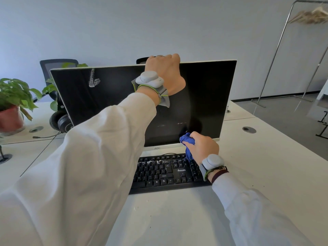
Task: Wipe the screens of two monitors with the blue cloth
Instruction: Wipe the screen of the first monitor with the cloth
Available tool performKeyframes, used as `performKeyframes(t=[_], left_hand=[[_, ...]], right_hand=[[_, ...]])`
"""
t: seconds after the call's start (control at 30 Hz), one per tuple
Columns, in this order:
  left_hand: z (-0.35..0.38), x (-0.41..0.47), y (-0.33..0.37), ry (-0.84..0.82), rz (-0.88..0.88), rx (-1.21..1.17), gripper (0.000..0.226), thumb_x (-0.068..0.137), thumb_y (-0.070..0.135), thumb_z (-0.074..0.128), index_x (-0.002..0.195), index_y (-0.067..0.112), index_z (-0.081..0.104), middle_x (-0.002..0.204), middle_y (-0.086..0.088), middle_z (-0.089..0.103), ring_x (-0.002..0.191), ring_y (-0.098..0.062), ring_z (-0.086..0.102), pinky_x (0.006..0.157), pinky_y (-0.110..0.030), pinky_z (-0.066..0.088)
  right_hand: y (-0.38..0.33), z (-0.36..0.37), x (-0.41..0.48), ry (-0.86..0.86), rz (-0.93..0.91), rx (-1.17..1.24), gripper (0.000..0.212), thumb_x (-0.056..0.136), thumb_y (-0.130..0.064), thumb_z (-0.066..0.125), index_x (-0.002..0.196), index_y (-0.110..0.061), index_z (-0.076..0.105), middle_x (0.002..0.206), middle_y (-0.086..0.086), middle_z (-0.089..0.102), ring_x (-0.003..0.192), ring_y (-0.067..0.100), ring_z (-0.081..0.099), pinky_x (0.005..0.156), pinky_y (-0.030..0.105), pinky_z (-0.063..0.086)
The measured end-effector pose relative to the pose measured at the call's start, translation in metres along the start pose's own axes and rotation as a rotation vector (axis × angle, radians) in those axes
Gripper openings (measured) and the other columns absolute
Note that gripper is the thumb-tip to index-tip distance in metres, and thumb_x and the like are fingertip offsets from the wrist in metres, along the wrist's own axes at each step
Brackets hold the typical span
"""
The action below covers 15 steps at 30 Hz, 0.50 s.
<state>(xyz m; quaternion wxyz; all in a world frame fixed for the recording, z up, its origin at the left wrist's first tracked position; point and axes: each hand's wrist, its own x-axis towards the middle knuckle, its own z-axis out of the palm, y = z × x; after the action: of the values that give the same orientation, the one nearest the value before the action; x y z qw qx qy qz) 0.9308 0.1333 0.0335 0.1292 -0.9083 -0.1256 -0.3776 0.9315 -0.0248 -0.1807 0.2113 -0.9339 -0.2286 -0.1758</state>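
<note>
White desk (257, 174) across the whole lower view, with round cable ports set into the top. Grey wall behind.

Metal clothes rack (276, 50) far right, standing on the floor well apart from the desk, with wooden hangers on its top bar.

Monitor (115, 103) upright at desk centre, AOC on the lower bezel, screen dark. Set just behind the keyboard (159, 174).

Black mesh chair (53, 66) behind the monitor's left corner, partly hidden.

Keyboard black, marked PHILIPS, lying flat in front of the monitor stand. White specks along its upper key rows.

Potted plant (16, 93) at far left on the desk, red pot, blurred. Black headphones (62, 122) beside the monitor's lower left edge, partly behind it.

Left hand (164, 71) raised to the monitor's top edge, fingers curled over it and out of sight behind, gripping the frame. White sleeve, grey sensor band at the wrist.

Right hand (202, 146) low at the screen's bottom right, fingers closed round the blue cloth (187, 139). Same grey band at this wrist.

Blue cloth bunched in the right fist, its front pressed to the glass just above the lower bezel, a tail hanging toward the keyboard.

White smear (93, 80) on the screen's upper left, well apart from the cloth.
</note>
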Motion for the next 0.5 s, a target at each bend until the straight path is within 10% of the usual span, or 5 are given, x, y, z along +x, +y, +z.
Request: performKeyframes(t=[0.5], left_hand=[[-0.006, 0.012, 0.001, -0.115, -0.026, -0.014, 0.019, 0.077, 0.021, 0.06, 0.082, 0.016, 0.042, 0.065, -0.002, 0.044, 0.05, -0.021, 0.031, 0.067, -0.035, 0.036]], right_hand=[[0.002, -0.004, 0.005, -0.044, -0.039, 0.002, 0.03, 0.098, -0.049, 0.05, 0.108, -0.021, 0.056, 0.095, -0.004, 0.066, 0.065, 0.007, 0.044, 0.048, 0.008, 0.018]])
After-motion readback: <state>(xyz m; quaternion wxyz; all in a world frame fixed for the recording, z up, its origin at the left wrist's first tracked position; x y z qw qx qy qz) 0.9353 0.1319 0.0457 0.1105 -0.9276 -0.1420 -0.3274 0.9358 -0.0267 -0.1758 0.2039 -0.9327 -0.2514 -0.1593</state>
